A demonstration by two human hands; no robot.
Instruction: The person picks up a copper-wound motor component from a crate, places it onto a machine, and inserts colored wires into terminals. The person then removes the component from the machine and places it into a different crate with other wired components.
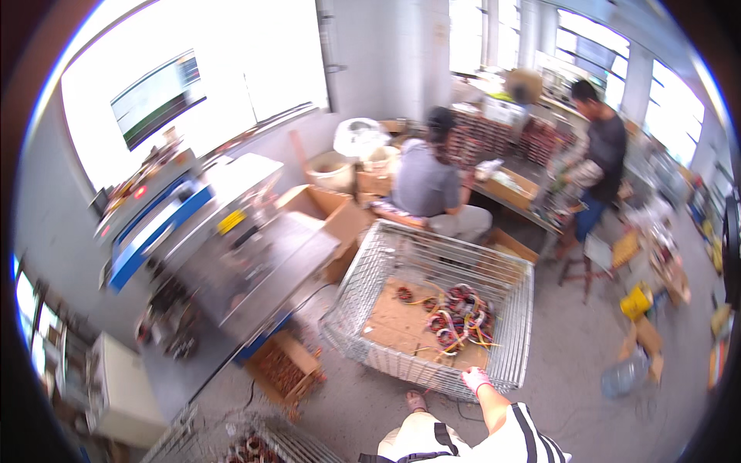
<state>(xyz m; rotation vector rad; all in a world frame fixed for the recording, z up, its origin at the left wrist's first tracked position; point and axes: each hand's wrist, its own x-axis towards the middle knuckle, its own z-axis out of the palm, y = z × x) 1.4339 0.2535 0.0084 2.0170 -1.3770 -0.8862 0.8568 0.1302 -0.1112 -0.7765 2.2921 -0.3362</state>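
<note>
In a white-and-pink glove, my right hand [476, 379] is closed on the near rim of a large wire mesh cage [386, 361]. A sheet of brown cardboard [394, 324] lines the cage's floor. Several wound motor stators [463, 312] with yellow and red lead wires lie heaped on its right half. Two smaller coil rings [404, 294] sit apart from the heap, toward the back. My left hand is out of view.
A machine with a metal table [270, 255] stands left; a carton of small copper-coloured parts [282, 370] lies beneath. Another wire cage [301, 440] is at lower left. One person [428, 181] sits behind the cage; another [606, 147] stands at a bench. A water jug [625, 376] lies right.
</note>
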